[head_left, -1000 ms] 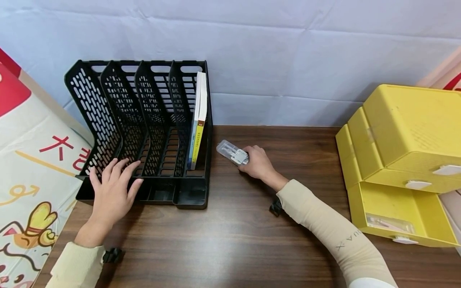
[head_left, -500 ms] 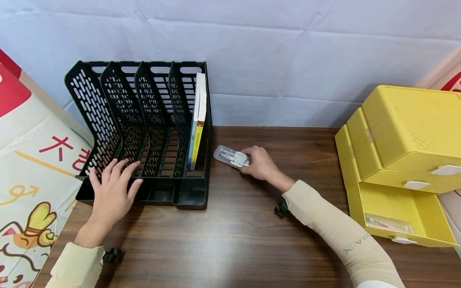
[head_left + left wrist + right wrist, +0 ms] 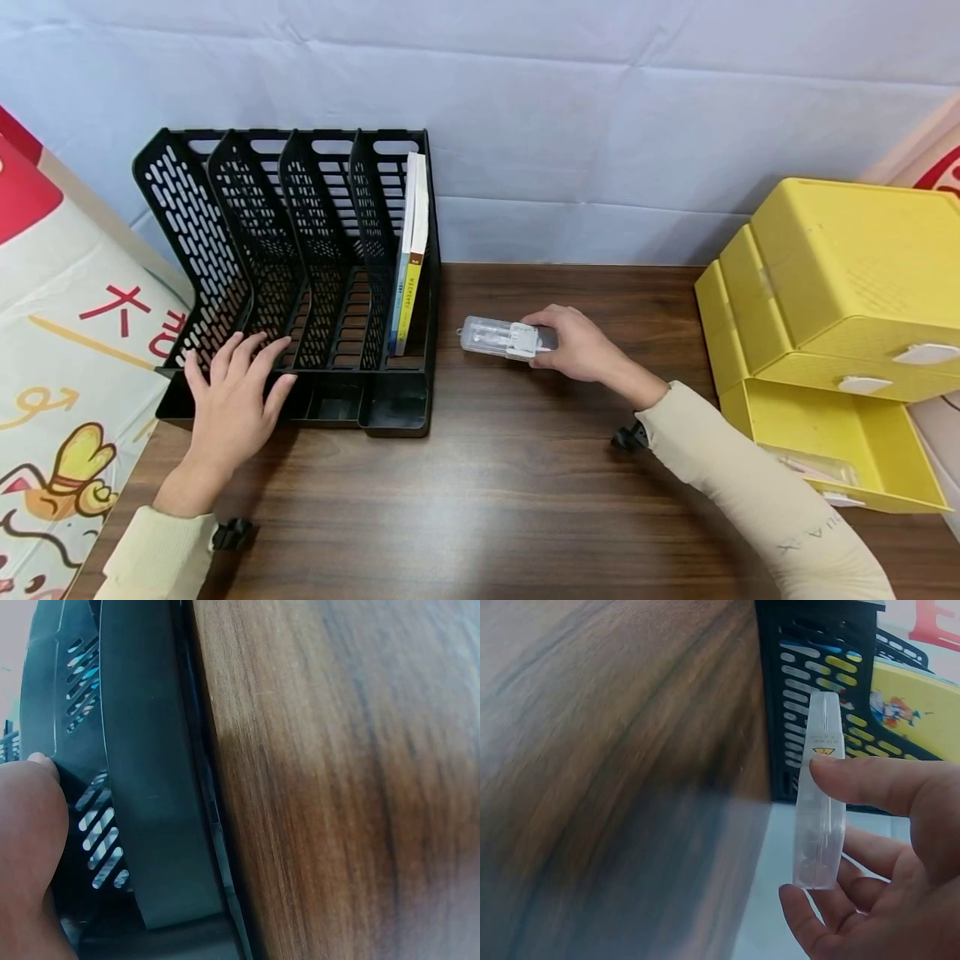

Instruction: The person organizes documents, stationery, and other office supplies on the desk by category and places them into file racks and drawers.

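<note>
At three o'clock of the black file rack [image 3: 300,275], my right hand [image 3: 581,350] pinches the clear plastic case [image 3: 501,338] above the table [image 3: 487,500], not yet stowed; left hand [image 3: 232,400] rests flat-fingered on the rack.

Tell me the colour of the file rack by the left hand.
Black file rack, with slotted perforations; clearest in the head view.

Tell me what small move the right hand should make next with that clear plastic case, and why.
Probably carry the clear plastic case on rightward toward the open yellow plastic drawer. The right hand grips it by one end above the dark wooden table, clear of the black mesh file rack, and that drawer already holds a similar clear packet. The left hand rests on the rack.
</note>
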Available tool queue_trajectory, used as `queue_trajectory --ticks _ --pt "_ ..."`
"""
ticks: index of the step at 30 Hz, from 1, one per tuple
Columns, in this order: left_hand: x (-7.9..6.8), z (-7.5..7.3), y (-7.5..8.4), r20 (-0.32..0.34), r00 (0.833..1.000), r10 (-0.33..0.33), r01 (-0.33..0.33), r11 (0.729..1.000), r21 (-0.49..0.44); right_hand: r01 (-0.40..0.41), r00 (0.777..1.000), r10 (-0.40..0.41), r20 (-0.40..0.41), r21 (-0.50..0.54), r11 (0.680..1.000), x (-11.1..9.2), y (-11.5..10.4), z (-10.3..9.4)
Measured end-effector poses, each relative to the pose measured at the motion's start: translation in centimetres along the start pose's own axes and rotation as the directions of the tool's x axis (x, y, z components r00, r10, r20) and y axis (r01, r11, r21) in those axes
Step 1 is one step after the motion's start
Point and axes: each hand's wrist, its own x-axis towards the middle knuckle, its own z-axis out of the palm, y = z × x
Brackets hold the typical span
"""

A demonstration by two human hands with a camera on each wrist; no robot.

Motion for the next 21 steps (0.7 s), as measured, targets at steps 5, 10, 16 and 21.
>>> queue_trajectory --ticks 5,10,16,21 --pt "0.0 0.0 0.1 -0.002 1.0 0.0 0.0 1.0 -0.001 0.054 0.998 -0.055 -0.011 -0.013 0.998 -1.5 0.6 -1.4" --pt "0.0 0.0 0.1 -0.003 1.0 0.003 -0.003 1.0 0.004 0.074 0.997 -0.074 0.014 -0.001 0.997 -3.0 1.3 -2.8" --pt "0.0 0.0 0.0 -0.01 1.0 0.007 -0.007 1.0 0.007 0.016 0.998 -0.02 0.06 0.069 0.998 -4.5 2.0 -4.6" --pt "0.0 0.0 0.0 -0.001 1.0 0.0 0.0 1.0 0.007 -0.007 0.995 -0.004 0.095 0.119 0.993 -5.7 2.7 -5.7"
